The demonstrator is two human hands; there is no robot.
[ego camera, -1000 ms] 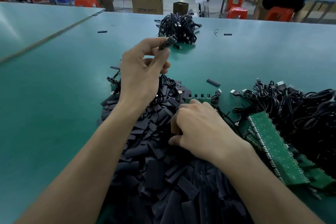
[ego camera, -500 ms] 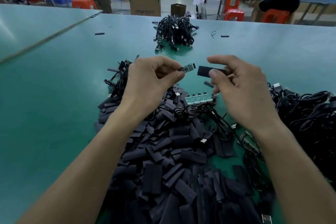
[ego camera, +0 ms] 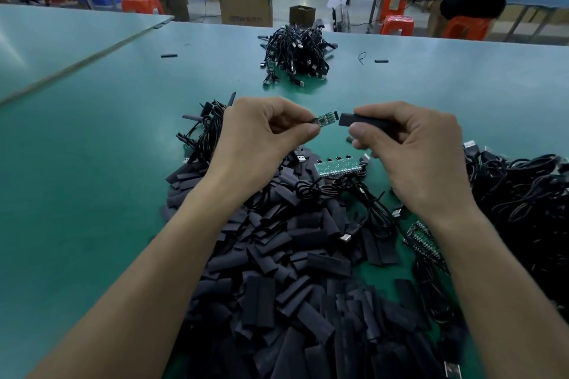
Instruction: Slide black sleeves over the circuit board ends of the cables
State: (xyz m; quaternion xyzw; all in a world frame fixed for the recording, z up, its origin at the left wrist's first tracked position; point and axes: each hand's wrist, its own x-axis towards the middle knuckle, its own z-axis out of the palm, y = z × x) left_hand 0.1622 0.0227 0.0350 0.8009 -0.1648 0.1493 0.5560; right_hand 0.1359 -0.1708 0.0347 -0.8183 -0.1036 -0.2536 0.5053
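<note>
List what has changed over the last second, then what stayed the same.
The right hand rose from the pile of sleeves pinching one black sleeve and brought it left, so its open end now sits just short of the circuit board, a small gap between them. The left hand kept its pinch on the board end. The far cable bundle stayed put.

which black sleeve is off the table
The black sleeve pinched in the right hand, facing the circuit board in the left hand; the others lie in the pile.
</note>
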